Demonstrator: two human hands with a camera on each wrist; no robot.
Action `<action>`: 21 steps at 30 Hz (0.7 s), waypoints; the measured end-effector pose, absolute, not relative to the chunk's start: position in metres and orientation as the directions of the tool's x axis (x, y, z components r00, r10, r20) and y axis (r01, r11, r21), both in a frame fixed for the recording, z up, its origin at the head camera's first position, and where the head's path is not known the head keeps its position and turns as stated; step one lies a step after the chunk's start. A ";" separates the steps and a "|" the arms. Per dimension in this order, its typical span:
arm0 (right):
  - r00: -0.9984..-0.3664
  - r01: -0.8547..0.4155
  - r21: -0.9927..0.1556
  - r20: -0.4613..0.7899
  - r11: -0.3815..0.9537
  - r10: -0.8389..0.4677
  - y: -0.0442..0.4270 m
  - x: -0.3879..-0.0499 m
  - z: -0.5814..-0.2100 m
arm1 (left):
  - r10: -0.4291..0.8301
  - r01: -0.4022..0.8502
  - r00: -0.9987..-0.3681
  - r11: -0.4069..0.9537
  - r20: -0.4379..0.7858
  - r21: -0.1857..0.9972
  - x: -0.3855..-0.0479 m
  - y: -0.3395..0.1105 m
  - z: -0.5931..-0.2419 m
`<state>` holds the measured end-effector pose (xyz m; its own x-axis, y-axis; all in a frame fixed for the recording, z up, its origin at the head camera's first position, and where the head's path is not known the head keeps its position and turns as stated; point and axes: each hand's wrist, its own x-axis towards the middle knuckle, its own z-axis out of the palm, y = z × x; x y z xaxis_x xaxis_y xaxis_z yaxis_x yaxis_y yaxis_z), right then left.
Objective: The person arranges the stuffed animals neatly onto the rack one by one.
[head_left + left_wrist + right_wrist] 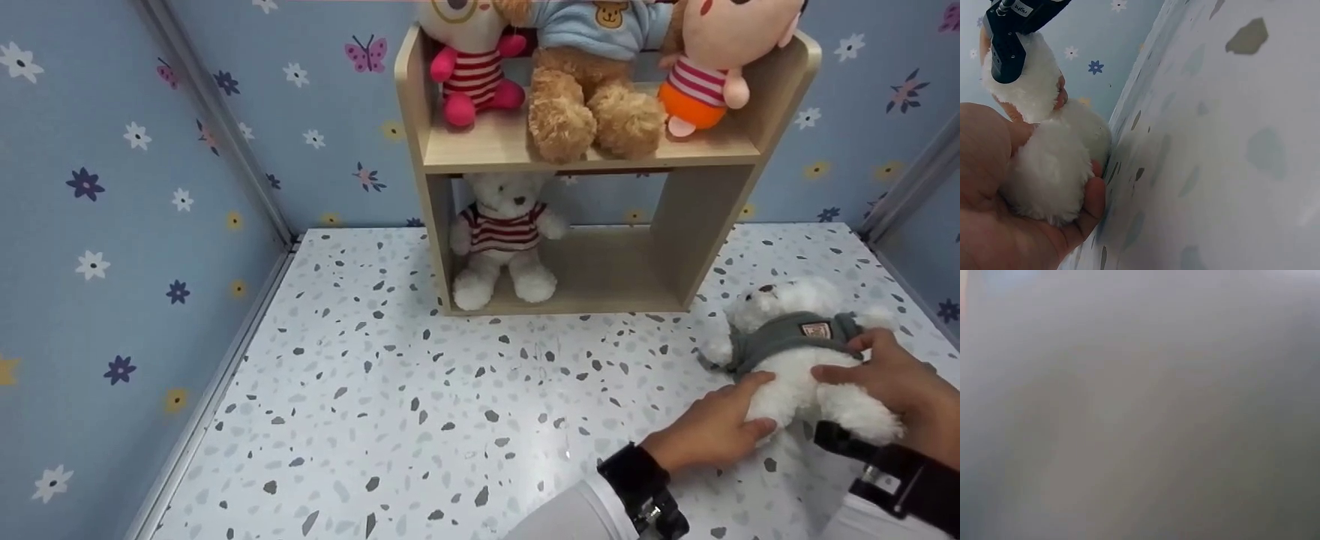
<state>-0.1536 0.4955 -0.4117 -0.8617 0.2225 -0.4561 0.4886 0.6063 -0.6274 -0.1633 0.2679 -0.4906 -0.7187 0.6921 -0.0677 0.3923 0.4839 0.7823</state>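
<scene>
A white teddy bear [795,375] in a grey-green top lies on its back on the speckled surface, right of the small shelf, its head toward the back wall. My left hand [709,427] grips one of its legs; in the left wrist view the fingers and thumb curl round the white fluffy leg [1053,174]. My right hand [896,375] holds the bear's other side, thumb on the belly and fingers at the top's hem. The right wrist view is only a grey blur.
A wooden two-tier shelf [720,232] stands at the back. Its lower tier holds a white bear in a striped shirt [504,232]. On the upper tier sit a striped doll [480,79], a brown bear [592,97] and an orange-bottomed doll [697,94]. Flowered walls [97,315] enclose the sides.
</scene>
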 end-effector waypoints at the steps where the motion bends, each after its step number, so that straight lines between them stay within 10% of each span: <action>1: -0.862 0.490 -0.631 -0.455 0.602 0.224 0.495 -0.154 -0.411 | 0.692 0.398 -0.719 0.485 -0.064 0.779 -0.164 0.268 -0.491; 21: -0.906 0.411 -0.602 -0.355 0.684 0.232 0.486 -0.153 -0.408 | 0.674 0.454 -0.739 0.508 -0.009 0.732 -0.165 0.263 -0.484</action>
<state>-0.1531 0.4865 -0.4084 -0.9057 0.2317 -0.3550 0.4112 0.6840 -0.6025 -0.1649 0.2626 -0.4839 -0.7390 0.6736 -0.0086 0.4542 0.5077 0.7321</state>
